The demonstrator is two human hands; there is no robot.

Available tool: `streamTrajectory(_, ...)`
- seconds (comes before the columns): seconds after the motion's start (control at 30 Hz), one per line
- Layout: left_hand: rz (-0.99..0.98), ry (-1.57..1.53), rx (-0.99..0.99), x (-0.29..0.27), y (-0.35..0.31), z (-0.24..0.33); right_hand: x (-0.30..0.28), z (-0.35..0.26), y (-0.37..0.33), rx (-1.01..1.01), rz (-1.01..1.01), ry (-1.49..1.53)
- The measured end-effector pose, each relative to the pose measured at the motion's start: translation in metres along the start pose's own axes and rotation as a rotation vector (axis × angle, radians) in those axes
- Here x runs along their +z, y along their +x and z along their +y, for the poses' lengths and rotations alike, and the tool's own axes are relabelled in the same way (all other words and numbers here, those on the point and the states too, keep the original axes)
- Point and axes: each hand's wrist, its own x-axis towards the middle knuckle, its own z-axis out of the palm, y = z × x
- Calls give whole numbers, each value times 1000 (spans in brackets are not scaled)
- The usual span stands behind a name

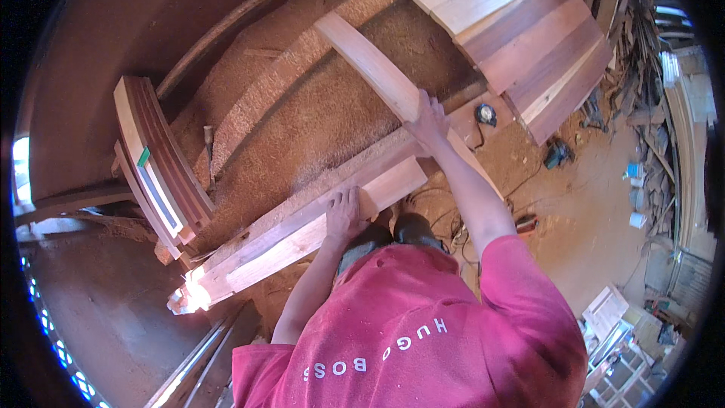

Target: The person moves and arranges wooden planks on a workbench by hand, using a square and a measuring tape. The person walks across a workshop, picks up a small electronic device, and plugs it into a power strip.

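My right hand (430,122) is closed around a long, narrow wooden board (370,64), its far end slanting up and left over the sawdust-covered bench. The same board seems to run on past my hand toward the lower right. Along the near edge of the bench lies a pale plank (283,248). Over it, my left hand (345,215) is closed, fingers bent across its upper edge; the thumb is hidden. A darker wooden beam (302,215) runs beside this plank.
Curved wood strips (155,159) stand at the left, near a thin-handled tool (209,140). Several boards (521,38) lie side by side at the far right. Close to them are a tape measure (485,113) and a dark teal power tool (557,154). Cords (458,230) trail across the floor.
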Motion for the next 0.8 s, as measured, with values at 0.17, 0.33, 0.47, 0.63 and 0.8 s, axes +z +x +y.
streamTrajectory(0.17,-19,-41,23,-3,2,2,14,-18,-6,115,-60,-79)
streamTrajectory(0.33,-31,13,-8,-1,3,5,24,-5,-4,76,-60,-82)
streamTrajectory(0.47,-41,2,-16,0,4,15,-24,11,-26,71,141,70)
streamTrajectory(0.63,53,165,127,22,0,3,-82,103,-111,113,527,447)
streamTrajectory(0.8,9,220,135,36,-1,-14,-44,276,-280,608,674,453)
